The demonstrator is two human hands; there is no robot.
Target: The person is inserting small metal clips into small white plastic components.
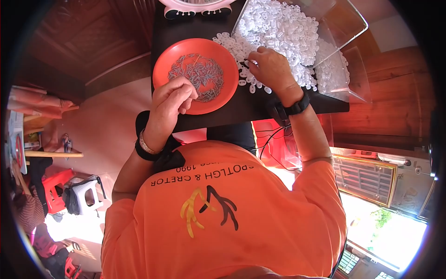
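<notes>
My left hand hangs over the near left rim of a round orange-red plate. Its fingers are curled together in a pinch, and whatever lies between them is hidden. Many small grey screws are scattered across the plate. To the right, my right hand reaches down at the near edge of a heap of small white plastic pieces with holes. Thumb and fingers are bent close together among the loose pieces; I cannot make out what they grip. Dark bands circle both wrists.
A clear plastic box lies at the back right, with white pieces spilling from it. A pink object with dark feet stands at the far edge of the dark table. Thin black cables hang below the front edge. Stools stand on the floor at left.
</notes>
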